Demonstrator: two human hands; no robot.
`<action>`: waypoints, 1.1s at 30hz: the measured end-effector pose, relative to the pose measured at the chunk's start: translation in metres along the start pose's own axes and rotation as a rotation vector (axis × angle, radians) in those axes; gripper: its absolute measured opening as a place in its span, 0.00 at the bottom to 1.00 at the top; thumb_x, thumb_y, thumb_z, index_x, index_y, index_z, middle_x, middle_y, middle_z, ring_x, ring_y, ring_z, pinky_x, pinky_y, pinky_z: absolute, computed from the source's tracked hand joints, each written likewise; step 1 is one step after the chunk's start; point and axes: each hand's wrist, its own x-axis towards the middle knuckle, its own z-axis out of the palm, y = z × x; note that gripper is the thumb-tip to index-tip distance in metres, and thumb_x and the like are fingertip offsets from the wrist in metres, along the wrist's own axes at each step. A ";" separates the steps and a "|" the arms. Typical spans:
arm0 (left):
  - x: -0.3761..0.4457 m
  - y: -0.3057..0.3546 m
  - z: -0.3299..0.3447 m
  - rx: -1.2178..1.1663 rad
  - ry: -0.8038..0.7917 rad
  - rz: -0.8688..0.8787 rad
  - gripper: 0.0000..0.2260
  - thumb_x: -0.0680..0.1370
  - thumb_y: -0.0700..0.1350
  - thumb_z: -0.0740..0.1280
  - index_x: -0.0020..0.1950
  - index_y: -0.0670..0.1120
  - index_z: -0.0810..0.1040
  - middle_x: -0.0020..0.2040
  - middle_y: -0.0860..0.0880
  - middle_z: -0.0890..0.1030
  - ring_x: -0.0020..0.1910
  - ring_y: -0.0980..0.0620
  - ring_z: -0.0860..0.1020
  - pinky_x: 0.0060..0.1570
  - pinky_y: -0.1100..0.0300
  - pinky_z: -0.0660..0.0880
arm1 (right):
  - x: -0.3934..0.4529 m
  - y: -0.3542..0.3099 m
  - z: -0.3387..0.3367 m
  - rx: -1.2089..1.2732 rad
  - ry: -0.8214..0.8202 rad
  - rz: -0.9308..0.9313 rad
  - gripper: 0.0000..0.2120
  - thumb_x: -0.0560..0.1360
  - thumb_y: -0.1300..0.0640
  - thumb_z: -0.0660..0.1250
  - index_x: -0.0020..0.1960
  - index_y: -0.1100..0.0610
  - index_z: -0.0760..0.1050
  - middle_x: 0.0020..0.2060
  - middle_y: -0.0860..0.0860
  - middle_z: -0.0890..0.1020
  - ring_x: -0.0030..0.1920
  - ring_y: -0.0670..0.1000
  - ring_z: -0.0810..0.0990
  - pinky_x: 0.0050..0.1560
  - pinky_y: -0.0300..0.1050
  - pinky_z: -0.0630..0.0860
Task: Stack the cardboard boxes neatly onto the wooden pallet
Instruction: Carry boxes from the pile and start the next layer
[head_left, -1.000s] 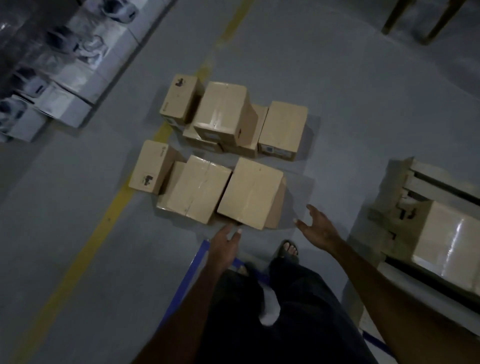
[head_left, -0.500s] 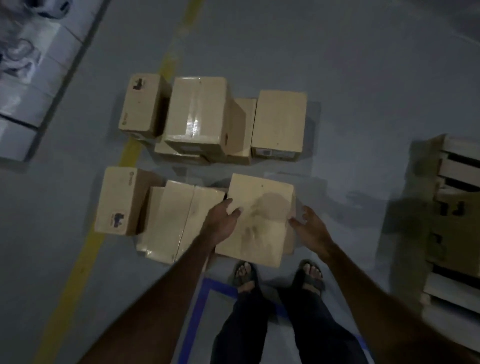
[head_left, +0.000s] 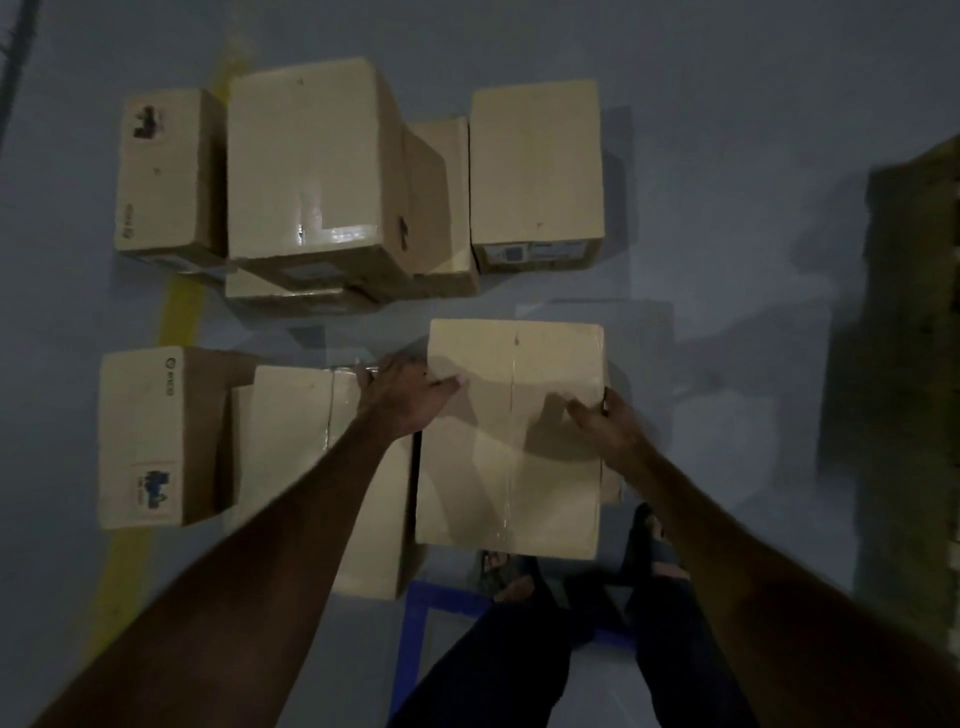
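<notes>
Several cardboard boxes lie on the grey floor in two rows. The nearest box (head_left: 511, 457), taped along its top, sits just in front of my feet. My left hand (head_left: 402, 397) presses on its upper left edge, thumb on top. My right hand (head_left: 605, 423) clasps its right edge, fingers curled over the side. Beside it on the left lie a taped box (head_left: 296, 441) and a printed box (head_left: 140, 436). The back row holds a large box (head_left: 311, 166), a box on the right (head_left: 535, 166) and a small printed box (head_left: 161, 171). The wooden pallet (head_left: 914, 322) shows dimly at the right edge.
A yellow floor line (head_left: 179, 317) runs under the left boxes. Blue tape (head_left: 415, 639) marks a corner by my feet. Bare grey floor lies between the boxes and the pallet.
I have bent closer over the boxes. Both hands moved from the near edge of the box up onto its left and right sides and closed on it.
</notes>
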 end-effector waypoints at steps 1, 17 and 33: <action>0.002 0.001 0.003 -0.013 0.003 0.006 0.32 0.78 0.73 0.57 0.72 0.53 0.75 0.72 0.45 0.76 0.77 0.42 0.66 0.77 0.33 0.46 | 0.002 0.002 0.003 0.024 -0.012 -0.003 0.30 0.80 0.42 0.68 0.77 0.54 0.68 0.68 0.54 0.77 0.65 0.58 0.77 0.66 0.59 0.75; -0.082 0.055 -0.041 -0.956 0.144 -0.012 0.32 0.74 0.59 0.76 0.72 0.50 0.69 0.63 0.52 0.79 0.59 0.53 0.79 0.50 0.58 0.78 | -0.050 -0.074 -0.020 0.194 0.107 -0.148 0.20 0.85 0.46 0.58 0.74 0.54 0.68 0.63 0.52 0.78 0.62 0.54 0.77 0.54 0.51 0.73; -0.318 0.110 -0.211 -1.184 0.130 0.119 0.23 0.77 0.54 0.73 0.71 0.51 0.79 0.61 0.54 0.85 0.60 0.52 0.82 0.54 0.55 0.79 | -0.338 -0.159 -0.123 0.091 0.274 -0.216 0.28 0.79 0.35 0.58 0.75 0.47 0.71 0.67 0.48 0.77 0.67 0.57 0.75 0.71 0.65 0.70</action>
